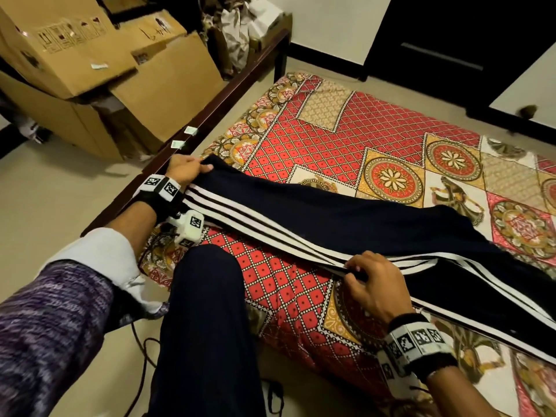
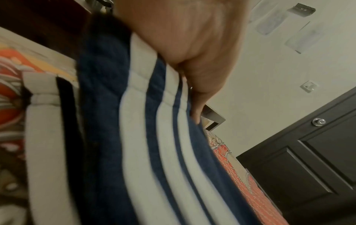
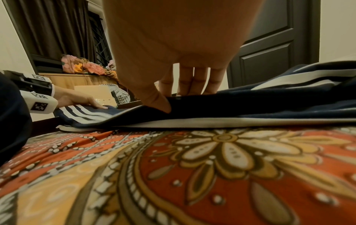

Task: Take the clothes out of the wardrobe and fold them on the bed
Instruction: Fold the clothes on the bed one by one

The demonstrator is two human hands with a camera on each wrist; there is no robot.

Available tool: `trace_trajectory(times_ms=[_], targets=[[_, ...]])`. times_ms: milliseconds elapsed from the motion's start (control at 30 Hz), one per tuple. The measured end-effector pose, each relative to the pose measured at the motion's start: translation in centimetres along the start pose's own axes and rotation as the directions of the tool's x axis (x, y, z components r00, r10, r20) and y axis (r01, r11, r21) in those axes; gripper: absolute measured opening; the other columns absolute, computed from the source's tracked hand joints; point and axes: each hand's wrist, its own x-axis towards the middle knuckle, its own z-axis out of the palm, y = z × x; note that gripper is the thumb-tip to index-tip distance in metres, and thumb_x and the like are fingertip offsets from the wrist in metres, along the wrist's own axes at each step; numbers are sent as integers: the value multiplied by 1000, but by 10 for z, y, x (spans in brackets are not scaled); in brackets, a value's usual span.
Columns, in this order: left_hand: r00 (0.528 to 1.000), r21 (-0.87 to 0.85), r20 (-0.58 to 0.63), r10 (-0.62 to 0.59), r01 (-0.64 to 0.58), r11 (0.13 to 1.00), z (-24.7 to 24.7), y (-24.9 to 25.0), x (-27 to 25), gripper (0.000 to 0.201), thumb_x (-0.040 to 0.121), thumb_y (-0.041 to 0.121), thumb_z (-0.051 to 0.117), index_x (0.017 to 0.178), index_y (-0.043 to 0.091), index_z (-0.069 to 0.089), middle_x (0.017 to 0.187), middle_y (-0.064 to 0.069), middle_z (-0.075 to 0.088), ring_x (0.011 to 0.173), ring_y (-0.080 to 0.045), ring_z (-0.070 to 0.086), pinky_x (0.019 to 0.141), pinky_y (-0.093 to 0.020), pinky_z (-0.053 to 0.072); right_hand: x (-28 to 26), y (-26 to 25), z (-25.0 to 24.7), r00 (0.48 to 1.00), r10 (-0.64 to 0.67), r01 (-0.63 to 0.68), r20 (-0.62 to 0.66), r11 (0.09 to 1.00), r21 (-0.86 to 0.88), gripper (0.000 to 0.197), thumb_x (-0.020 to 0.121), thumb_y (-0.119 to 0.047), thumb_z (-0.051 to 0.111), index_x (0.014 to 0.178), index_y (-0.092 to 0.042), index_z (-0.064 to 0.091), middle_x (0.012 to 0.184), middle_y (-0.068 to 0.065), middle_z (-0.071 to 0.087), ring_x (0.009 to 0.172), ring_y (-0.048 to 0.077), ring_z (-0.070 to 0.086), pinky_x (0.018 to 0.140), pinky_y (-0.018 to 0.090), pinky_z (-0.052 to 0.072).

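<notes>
Head view shows dark navy track pants (image 1: 346,224) with white side stripes laid flat across the near part of the bed (image 1: 391,130), over its red and gold patterned cover. Their long axis runs diagonally, from the far left edge of the bed by the wooden frame (image 1: 192,127) down toward the lower right; which end is the waistband I cannot tell. At the left end the left hand (image 1: 183,168) grips the cloth, and the left wrist view shows its fingers (image 2: 198,94) curled round the striped edge. Midway along, the right hand (image 1: 373,284) pinches the striped seam, thumb under the edge and fingers (image 3: 194,82) on top, as the right wrist view shows. The step in hand looks like squaring the two legs before the first fold. To do it well, keep both grips on the same seam, pull gently apart so the stripes lie straight and stacked, then smooth outward so no crease gets trapped. Cardboard boxes (image 1: 90,70) stand on the floor beyond.
</notes>
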Motion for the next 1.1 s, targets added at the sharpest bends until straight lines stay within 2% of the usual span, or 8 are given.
trace_trajectory(times_ms=[200,267,367,500,667,800,967,1100], targets=[[982,148,-119,147,-129,980,-8,-26,9,19,88,17,76,103,5,75,106,-12,73,91,-22,62,87,-34,52,7,-12,13,995,-14,17,103,999,-29,13,89,-30,68,100,-26,72,90,-10,60,86,14,59,76,35,52],[991,155,-80,103,-90,984,-11,-32,8,24,84,27,80,97,7,75,104,-13,75,87,-23,65,80,-34,55,8,-14,15,992,14,-9,124,999,-37,14,89,-31,67,101,-26,72,93,-9,62,89,14,60,79,37,53],[999,178,4,53,-53,983,-18,-35,4,50,69,56,85,96,15,74,99,-6,76,92,-25,71,94,-42,56,6,-13,16,996,30,-28,86,999,-22,14,90,-30,65,101,-26,72,92,-10,61,87,14,59,78,36,53],[986,347,151,68,-117,930,-24,-37,-7,80,62,65,87,120,17,61,108,-6,71,99,-28,69,93,-46,56,0,-9,17,997,69,-68,-42,997,24,15,88,-25,67,102,-23,74,91,-7,65,88,16,60,76,34,51],[951,420,117,285,-307,854,-28,-43,-16,50,89,32,77,131,13,57,123,-17,67,110,-35,65,90,-39,49,-2,-8,21,995,76,-76,-71,997,-10,16,87,-23,70,101,-20,74,92,-5,67,89,18,62,75,34,53],[907,560,174,383,-411,719,-33,-56,-22,44,93,32,72,132,18,56,125,-23,66,117,-41,61,99,-48,49,-5,-6,21,995,89,-91,-44,994,-56,16,87,-26,71,102,-21,74,92,-6,66,89,17,61,72,32,51],[890,755,181,418,-398,521,-28,-54,-32,49,97,42,62,136,18,45,117,-28,66,103,-49,63,84,-53,52,-8,-2,15,994,110,-110,-15,993,-52,17,85,-23,71,102,-22,72,95,-5,64,92,19,61,75,35,52],[875,802,190,445,-400,444,-24,-33,-38,56,92,33,70,135,7,47,127,-26,54,108,-49,60,86,-57,52,-16,9,-7,992,125,-126,15,992,21,17,85,-30,66,99,-26,75,99,-9,70,94,16,64,81,33,52]])
